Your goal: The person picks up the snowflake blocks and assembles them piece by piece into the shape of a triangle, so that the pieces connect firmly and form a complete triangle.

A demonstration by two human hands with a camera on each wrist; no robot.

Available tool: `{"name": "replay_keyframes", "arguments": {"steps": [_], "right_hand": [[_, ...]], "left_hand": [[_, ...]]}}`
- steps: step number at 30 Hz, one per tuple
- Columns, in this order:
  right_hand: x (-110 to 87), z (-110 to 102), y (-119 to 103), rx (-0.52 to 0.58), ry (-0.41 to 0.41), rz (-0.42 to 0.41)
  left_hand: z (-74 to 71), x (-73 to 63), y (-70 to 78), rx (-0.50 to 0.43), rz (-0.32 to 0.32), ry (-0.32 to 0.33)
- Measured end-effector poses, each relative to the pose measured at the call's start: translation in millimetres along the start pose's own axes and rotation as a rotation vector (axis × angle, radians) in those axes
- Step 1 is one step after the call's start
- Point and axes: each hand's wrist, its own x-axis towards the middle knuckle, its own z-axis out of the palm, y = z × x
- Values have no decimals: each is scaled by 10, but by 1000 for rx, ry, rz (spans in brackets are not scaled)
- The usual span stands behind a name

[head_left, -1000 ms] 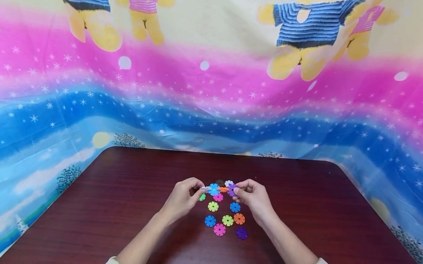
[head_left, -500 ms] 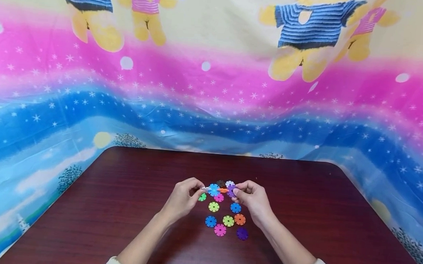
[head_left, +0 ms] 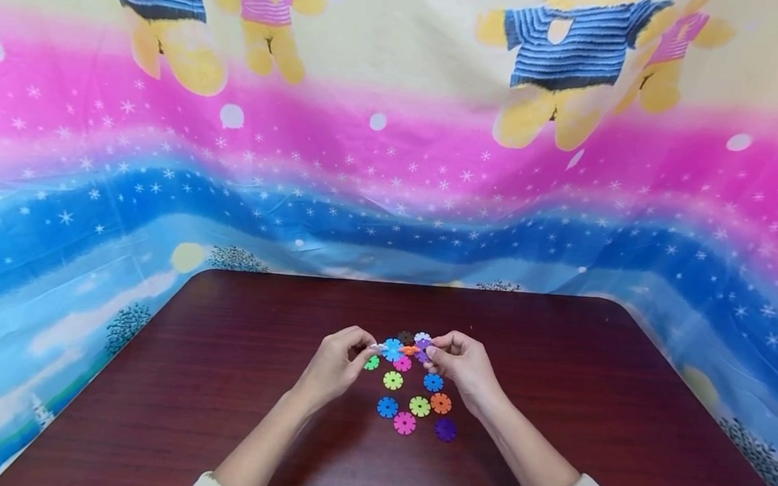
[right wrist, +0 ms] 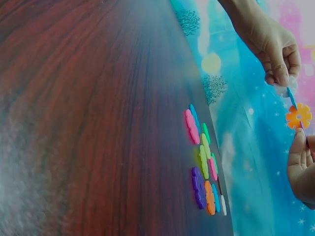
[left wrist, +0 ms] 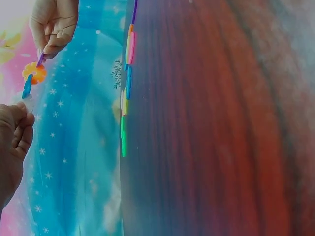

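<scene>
Several notched plastic discs are joined edge to edge in a short row, held above the table between both hands. At its left end my left hand [head_left: 336,362] pinches a white disc [head_left: 378,348] between thumb and fingers. A light blue disc [head_left: 392,349] follows, then an orange disc [right wrist: 306,118]. My right hand [head_left: 465,366] pinches the purple disc [head_left: 422,351] at the right end, its fingertips covering part of it. In the left wrist view, the light blue disc appears nearly edge-on, slotted into the orange one.
Loose notched discs lie flat on the dark wooden table [head_left: 219,403] below and behind the hands, among them yellow-green [head_left: 392,381], blue [head_left: 388,407], pink [head_left: 405,423], orange [head_left: 441,404] and dark purple [head_left: 445,430]. A printed cloth [head_left: 381,153] hangs around the table's far and side edges.
The purple disc and my right fingertips have shifted slightly left, toward the orange disc. My left hand and the loose discs stay where they were.
</scene>
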Motion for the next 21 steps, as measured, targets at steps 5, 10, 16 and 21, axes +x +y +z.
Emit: {"name": "replay_keyframes", "arguments": {"steps": [5, 10, 16, 21], "right_hand": [[3, 4, -38, 8, -8, 49], [-10, 31, -14, 23, -24, 58], [-22, 95, 26, 34, -77, 49], [-46, 134, 18, 53, -103, 51]], "left_hand": [[-15, 17, 15, 0, -28, -18], [-1, 46, 47, 41, -36, -21], [73, 73, 80, 2, -18, -99], [125, 68, 85, -28, -28, -135]]}}
